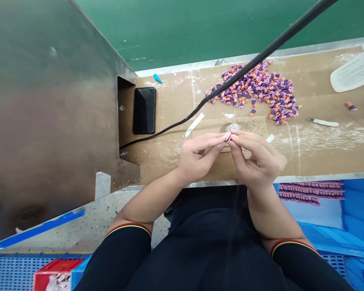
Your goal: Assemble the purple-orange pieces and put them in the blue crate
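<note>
Both hands meet over the cardboard-covered bench, pinching one small purple-and-pink piece (228, 137) between the fingertips. My left hand (197, 155) grips it from the left, thumb and fingers pressed together. From the right, my right hand (256, 155) pinches the same piece. Fingers cover most of it, so its full shape is hidden. Just behind the fingertips is a small clear round dish (232, 127), partly covered by the hands. Farther back lies a heap of small purple, orange and pink figure-like pieces (257, 87).
A black cable (200, 106) slants across the bench. Left are a phone (144, 111), a blue cap (157, 78) and a large metal housing (57, 109). Right are a white-handled knife (324, 122), a single piece (351, 106) and a white container (354, 70). A blue crate (359, 206) holds rows of pieces.
</note>
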{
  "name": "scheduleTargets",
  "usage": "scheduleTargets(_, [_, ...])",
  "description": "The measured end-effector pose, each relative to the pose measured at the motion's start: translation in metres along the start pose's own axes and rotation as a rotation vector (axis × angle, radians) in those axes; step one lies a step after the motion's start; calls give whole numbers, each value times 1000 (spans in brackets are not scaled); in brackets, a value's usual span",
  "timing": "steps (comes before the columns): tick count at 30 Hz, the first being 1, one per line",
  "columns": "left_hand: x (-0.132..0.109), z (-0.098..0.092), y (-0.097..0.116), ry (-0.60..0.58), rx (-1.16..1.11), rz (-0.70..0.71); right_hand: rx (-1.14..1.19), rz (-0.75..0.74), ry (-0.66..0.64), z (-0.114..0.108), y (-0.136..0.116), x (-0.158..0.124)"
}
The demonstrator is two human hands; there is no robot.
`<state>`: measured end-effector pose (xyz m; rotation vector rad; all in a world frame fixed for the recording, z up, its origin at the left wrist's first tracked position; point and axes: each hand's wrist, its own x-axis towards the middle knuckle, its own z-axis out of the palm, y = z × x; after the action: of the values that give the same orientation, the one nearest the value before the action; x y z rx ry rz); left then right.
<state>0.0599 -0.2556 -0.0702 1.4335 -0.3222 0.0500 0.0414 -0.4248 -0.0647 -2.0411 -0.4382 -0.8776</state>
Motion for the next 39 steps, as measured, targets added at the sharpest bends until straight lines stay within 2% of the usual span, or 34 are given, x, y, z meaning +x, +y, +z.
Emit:
scheduleTargets(10, [-4,6,-2,39,-92,-78,75,25,57,9,4,-2])
scheduleTargets(21, [-5,5,4,57,-96,-171,65,40,59,10,1,0])
scheduleTargets(27, [-7,5,3,56,-90,-130,81,48,80,11,-2,1])
scheduleTargets(32, [-9,6,5,60,-75,-151,92,45,101,14,-3,1])
scheduleTargets(35, [-9,6,4,56,-72,-108,102,48,92,14,-5,1])
scheduleTargets(37, [-9,6,-1,39,-81,-66,96,45,47,8,-3,2])
scheduleTargets(39, [-7,6,-8,1,-107,-33,51,42,-34,-9,6,4])
